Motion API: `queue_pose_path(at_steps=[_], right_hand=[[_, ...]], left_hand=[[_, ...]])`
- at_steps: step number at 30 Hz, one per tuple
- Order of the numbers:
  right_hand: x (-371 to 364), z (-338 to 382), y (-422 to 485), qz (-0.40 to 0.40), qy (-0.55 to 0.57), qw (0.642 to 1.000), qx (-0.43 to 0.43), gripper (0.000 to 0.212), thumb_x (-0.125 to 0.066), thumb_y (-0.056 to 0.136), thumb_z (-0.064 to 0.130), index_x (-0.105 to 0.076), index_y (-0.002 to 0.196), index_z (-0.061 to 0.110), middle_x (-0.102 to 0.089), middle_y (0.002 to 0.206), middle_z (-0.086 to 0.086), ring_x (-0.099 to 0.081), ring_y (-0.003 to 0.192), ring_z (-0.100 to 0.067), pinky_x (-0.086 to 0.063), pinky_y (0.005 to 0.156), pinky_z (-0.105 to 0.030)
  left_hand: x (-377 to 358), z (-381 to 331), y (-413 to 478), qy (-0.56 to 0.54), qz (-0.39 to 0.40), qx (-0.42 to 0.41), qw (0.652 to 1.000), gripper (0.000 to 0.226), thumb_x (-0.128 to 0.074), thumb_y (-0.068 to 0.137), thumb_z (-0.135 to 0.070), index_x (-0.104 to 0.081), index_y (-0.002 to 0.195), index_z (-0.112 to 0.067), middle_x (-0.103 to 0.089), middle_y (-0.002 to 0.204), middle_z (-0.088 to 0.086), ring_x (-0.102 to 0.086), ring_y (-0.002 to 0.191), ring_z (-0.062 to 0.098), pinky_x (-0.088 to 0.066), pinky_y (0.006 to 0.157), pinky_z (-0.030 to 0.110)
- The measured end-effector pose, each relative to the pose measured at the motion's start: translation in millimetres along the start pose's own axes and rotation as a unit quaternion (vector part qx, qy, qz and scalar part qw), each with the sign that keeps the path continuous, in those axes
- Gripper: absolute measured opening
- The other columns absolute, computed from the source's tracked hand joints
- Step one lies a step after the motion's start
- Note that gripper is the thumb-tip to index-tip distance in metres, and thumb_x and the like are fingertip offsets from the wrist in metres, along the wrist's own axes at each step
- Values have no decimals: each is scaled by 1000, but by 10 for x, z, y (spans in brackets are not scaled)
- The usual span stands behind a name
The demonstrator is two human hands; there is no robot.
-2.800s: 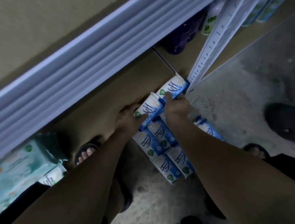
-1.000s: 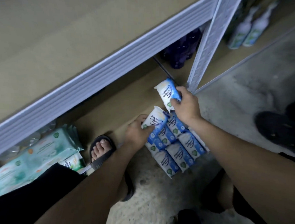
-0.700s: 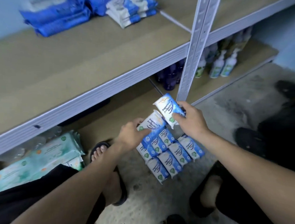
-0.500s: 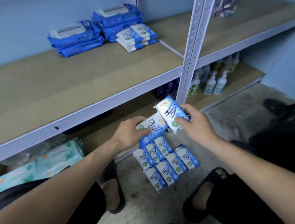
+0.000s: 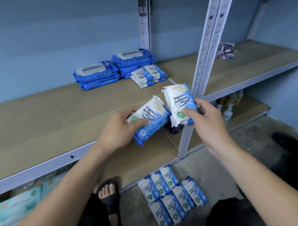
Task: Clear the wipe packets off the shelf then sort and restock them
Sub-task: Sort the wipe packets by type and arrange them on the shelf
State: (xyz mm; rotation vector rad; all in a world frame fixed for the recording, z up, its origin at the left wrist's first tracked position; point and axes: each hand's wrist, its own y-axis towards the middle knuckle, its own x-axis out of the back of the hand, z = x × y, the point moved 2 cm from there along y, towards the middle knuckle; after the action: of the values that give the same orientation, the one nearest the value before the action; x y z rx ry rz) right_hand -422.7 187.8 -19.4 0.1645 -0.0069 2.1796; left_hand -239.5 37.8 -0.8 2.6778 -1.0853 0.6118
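Note:
My left hand (image 5: pixel 118 129) grips a blue-and-white antibacterial wipe packet (image 5: pixel 152 117) just above the middle shelf's (image 5: pixel 42 121) front edge. My right hand (image 5: pixel 205 120) holds a second, identical packet (image 5: pixel 179 101) upright beside it. Several more of these small packets (image 5: pixel 170 195) lie in rows on the floor below. At the back of the shelf stand two stacks of large blue wipe packs (image 5: pixel 97 74) and a small pile of the small packets (image 5: pixel 148 75).
A grey perforated upright post (image 5: pixel 204 66) stands right behind my right hand. Small boxes (image 5: pixel 225 51) sit on the right shelf section, bottles (image 5: pixel 228 111) on the low shelf. Teal wipe packs (image 5: pixel 14 209) lie bottom left. My sandalled foot (image 5: pixel 109 193) is near the floor packets.
Both hands have risen from the floor pile to shelf height, each carrying a packet. My view has tilted up, so the middle shelf and its stacks now show.

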Motion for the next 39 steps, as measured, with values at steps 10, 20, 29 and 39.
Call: queue_pose_path(at_steps=[10,20,29,39], right_hand=[[-512,23,457,8,45,995,-86,23,-70,90,13,-66,112,19,-72,88,4,-73,77,-10,-63,79,-42],[-777,-71,633,32,-140,987,-64,35,-64,88,35,-57,122,32,-68,98,10,-70,88,-15,-61,77,-46],[-752,15,620,22,-261,964,38,29,-63,93,41,-62,118,25,-68,97,10,-61,88,-9,-44,62,-17],[-740,32,559,58,-239,967,62,29,-67,91,36,-64,118,28,-66,97,21,-59,88,10,-41,62,-4]], left_hand=[[158,187,575,-126,-155,122,972,16,-73,88,-22,-69,103,-18,-77,92,4,-74,80,19,-58,73,34],[185,310,793,98,-166,141,971,37,-69,86,-51,-74,91,-15,-73,82,2,-66,83,23,-52,69,36],[205,219,720,53,-174,96,979,21,-61,92,-36,-78,93,-25,-74,80,-5,-66,81,18,-53,69,33],[209,257,697,13,-120,92,988,9,-68,88,-32,-74,87,-39,-74,89,-22,-70,89,7,-58,84,37]])
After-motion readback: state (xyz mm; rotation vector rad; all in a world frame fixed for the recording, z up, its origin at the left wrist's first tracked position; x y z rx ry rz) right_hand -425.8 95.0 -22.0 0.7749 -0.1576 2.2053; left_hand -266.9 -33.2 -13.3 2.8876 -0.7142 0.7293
